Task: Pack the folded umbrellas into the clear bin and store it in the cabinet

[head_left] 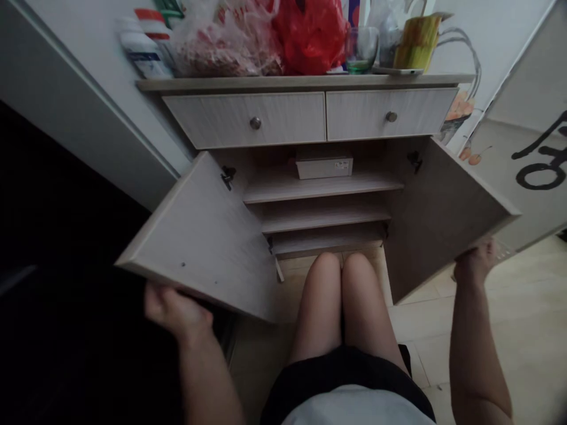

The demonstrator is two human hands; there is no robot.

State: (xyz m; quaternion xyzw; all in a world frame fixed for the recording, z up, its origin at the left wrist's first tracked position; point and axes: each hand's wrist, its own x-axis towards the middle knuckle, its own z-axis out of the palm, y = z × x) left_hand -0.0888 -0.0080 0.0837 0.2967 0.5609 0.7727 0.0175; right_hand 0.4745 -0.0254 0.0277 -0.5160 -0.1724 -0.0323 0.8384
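A pale wood-grain cabinet stands in front of me with both doors swung wide. My left hand (177, 310) is at the free edge of the left cabinet door (208, 236), its fingers curled round behind the panel and partly hidden. On the other side, my right hand (477, 260) grips the outer edge of the right cabinet door (447, 206), with most fingertips out of sight. Inside, a pale box (325, 167) with a small label sits on the upper shelf (323, 188). The middle shelf (325, 212) and the bottom board (325, 239) show below it.
Two closed drawers (248, 121) with round knobs run above the doors. On the top stand white bottles (144, 53), a clear bag (225, 44), a red bag (310, 35), a glass (361, 50) and a yellow mug (414, 44). My knees (341, 277) are close to the cabinet.
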